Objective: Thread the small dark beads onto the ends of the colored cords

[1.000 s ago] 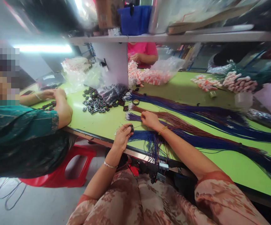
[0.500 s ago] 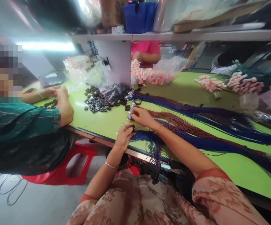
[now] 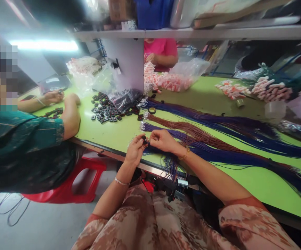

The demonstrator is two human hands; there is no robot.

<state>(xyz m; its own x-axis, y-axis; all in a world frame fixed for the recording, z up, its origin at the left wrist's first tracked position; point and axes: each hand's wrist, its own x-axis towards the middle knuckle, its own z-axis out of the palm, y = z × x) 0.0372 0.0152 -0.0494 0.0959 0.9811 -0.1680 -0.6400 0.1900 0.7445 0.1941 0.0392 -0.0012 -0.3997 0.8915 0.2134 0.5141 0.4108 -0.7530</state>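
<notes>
My left hand (image 3: 135, 150) grips a small black connector housing (image 3: 144, 140) between thumb and fingers, just above the table's front edge. Right beside it, my right hand (image 3: 161, 141) is closed in a pinch on a thin wire, mostly hidden by the fingers, with its fingertips close to the housing. Behind my hands lie a purple wire bundle (image 3: 154, 130) and a brown wire bundle (image 3: 163, 122), with silvery terminals at their left ends. A blue wire bundle (image 3: 210, 152) runs rightward from under my right wrist.
Loose black connector housings (image 3: 106, 110) are heaped left of the wires, near a tape roll (image 3: 152, 110). Another blue bundle (image 3: 192, 113) lies farther back. A co-worker's arm (image 3: 71, 116) rests on the table at left. A shelf (image 3: 181, 34) spans overhead; a red stool (image 3: 90, 177) stands below.
My right hand has moved from the wire terminals toward me, to the connector housing in my left hand. The left hand keeps its grip on the housing.
</notes>
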